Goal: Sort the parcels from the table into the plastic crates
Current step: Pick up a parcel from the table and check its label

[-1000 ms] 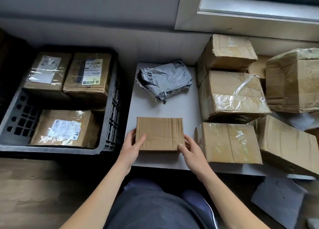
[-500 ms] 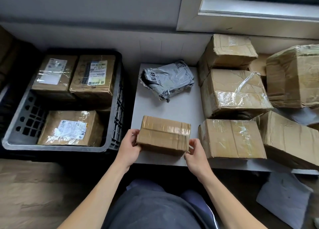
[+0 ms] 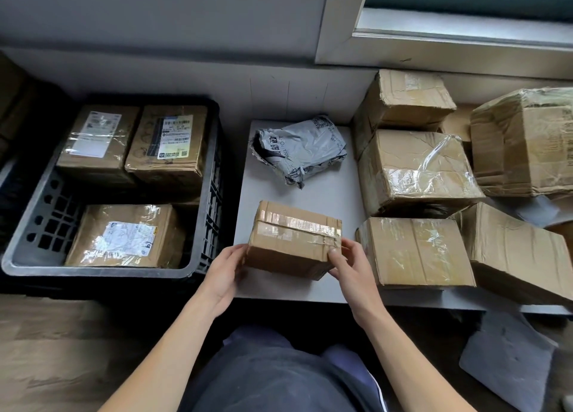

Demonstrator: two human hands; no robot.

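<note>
One white tabletop (image 3: 325, 200) carries what is left to sort. To its left, on the floor, stands the plastic crate (image 3: 93, 272). The person sits between the two, so a parcel likely needs only a short swing leftward over the crate's near rim.

Five cardboard boxes (image 3: 415, 169) crowd the tabletop's right side. They are stacked and leaning against one another, and the nearest right one tilts over the edge. They leave only the left strip bare as working room.

Three labelled parcels (image 3: 124, 234) already lie in the crate with their labels up. Two sit side by side at the back and one at the front. Bare crate floor shows only in the near left corner, which looks like the one free spot at floor level.

A crumpled grey mailer bag (image 3: 304, 151) lies at the back of the bare strip, well apart from the hands and out of their way.

The small parcel (image 3: 294, 241) is at the front of the tabletop, just beside the nearest big box. It is tipped so that its taped seam faces up, probably so a label can be looked for. Whether its far edge touches the surface I cannot tell.

The hands are apart, each clamped on one end of the parcel. The left hand (image 3: 223, 275) grips the left end. The right hand (image 3: 350, 266) grips the right end, thumb over the top edge.
</note>
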